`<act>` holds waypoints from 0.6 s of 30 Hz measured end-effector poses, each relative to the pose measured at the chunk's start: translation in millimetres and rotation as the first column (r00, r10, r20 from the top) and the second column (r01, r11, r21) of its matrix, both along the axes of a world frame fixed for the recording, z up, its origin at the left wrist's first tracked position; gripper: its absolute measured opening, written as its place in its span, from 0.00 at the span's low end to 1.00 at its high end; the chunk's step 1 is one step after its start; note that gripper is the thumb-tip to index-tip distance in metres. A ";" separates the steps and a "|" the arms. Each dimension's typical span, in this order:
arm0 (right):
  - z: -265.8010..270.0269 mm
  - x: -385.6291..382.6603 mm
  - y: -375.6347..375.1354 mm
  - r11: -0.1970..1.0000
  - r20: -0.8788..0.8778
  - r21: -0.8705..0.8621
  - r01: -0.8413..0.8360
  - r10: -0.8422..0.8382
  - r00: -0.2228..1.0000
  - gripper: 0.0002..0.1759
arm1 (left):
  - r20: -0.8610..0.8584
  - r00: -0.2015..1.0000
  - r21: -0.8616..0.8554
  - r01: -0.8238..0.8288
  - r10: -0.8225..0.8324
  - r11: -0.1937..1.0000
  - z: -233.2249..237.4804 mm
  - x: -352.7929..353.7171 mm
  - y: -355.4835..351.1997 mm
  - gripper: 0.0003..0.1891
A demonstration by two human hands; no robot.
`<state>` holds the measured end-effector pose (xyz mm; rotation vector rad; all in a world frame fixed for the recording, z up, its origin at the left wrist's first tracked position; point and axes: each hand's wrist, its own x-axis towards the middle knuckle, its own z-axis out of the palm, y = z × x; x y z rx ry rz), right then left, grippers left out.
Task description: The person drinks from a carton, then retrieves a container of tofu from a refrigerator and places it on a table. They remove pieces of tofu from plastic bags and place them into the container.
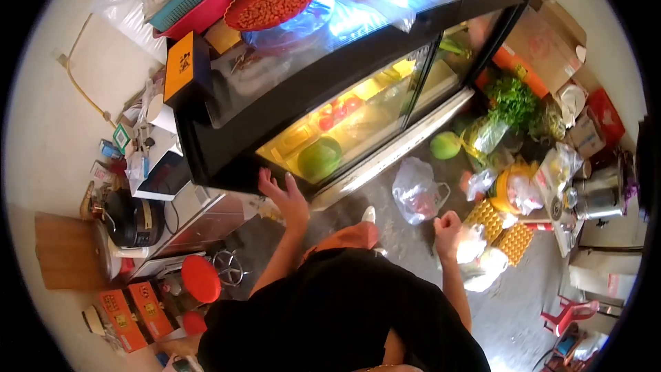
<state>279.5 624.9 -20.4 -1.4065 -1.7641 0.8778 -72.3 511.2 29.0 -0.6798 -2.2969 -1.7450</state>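
My left hand (286, 200) is at the lower left corner of a lit glass-front display fridge (289, 93), fingers apart, fingertips right at the sliding door's edge. Behind the glass lie a green melon (320, 158) and several red tomatoes (339, 112). My right hand (448, 231) is held out to the right, its fingers curled into a fist; whatever it may hold is hidden. Just beyond the fist, a clear plastic bag (415, 191) with something in it overlaps the floor, its handle loop close to the knuckles.
A red basket of peanuts (272, 3) sits on the fridge top. Right of the fridge are a green round fruit (445, 145), leafy greens (513, 102), yellow egg trays (515, 243) and white bags (484, 269). At left stand a rice cooker (131, 217) and a red stool (200, 279).
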 end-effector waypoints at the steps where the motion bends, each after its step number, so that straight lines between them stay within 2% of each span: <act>1: 0.5 -18.2 10.8 1.000 -0.026 -0.001 -0.003 0.003 1.000 0.14 | -0.011 1.000 -0.022 -0.023 0.023 0.999 -2.3 1.2 2.9 0.30; 3: 1.8 -51.4 28.7 0.986 -0.104 -0.117 -0.119 0.107 0.989 0.12 | 0.002 1.000 0.042 -0.031 0.031 0.999 -6.3 6.6 11.4 0.28; 4: -15.4 -67.5 35.1 0.990 -0.081 0.018 -0.139 0.140 0.987 0.13 | 0.007 0.999 0.067 -0.047 0.047 0.997 -8.3 8.9 14.3 0.27; 6: 21.1 -102.7 29.0 0.943 -0.113 -0.192 -0.270 0.252 0.961 0.16 | -0.006 0.997 0.128 -0.073 0.074 0.989 -7.3 8.7 18.3 0.25; 7: 16.7 -115.8 29.5 0.933 -0.105 -0.120 -0.340 0.328 0.939 0.16 | 0.004 0.996 0.140 -0.090 0.090 0.986 -4.7 8.4 21.5 0.25; 8: 27.3 -126.6 26.0 0.896 -0.150 -0.204 -0.393 0.369 0.918 0.17 | 0.014 0.994 0.144 -0.111 0.110 0.983 -3.7 10.2 22.3 0.25; 10: 24.3 -137.2 30.3 0.843 -0.183 -0.110 -0.527 0.504 0.844 0.17 | 0.007 0.994 0.124 -0.112 0.112 0.986 -7.4 10.1 20.8 0.24; 12: 30.3 -141.8 43.2 0.813 -0.154 -0.129 -0.568 0.549 0.821 0.17 | -0.016 0.993 0.111 -0.119 0.121 0.987 -5.9 6.1 25.4 0.24; 15: 43.4 -144.4 63.2 0.774 -0.093 -0.182 -0.606 0.600 0.794 0.16 | -0.042 0.998 0.069 -0.042 0.045 0.997 -6.2 16.1 38.3 0.23; 16: 46.7 -144.1 70.3 0.768 -0.071 -0.210 -0.605 0.605 0.793 0.16 | -0.015 1.000 0.042 0.001 0.000 0.999 -4.1 20.2 44.0 0.24; 18: 35.6 -140.6 84.3 0.744 -0.050 -0.176 -0.644 0.647 0.761 0.17 | -0.067 0.998 -0.053 0.019 -0.022 0.998 -2.9 29.7 60.8 0.24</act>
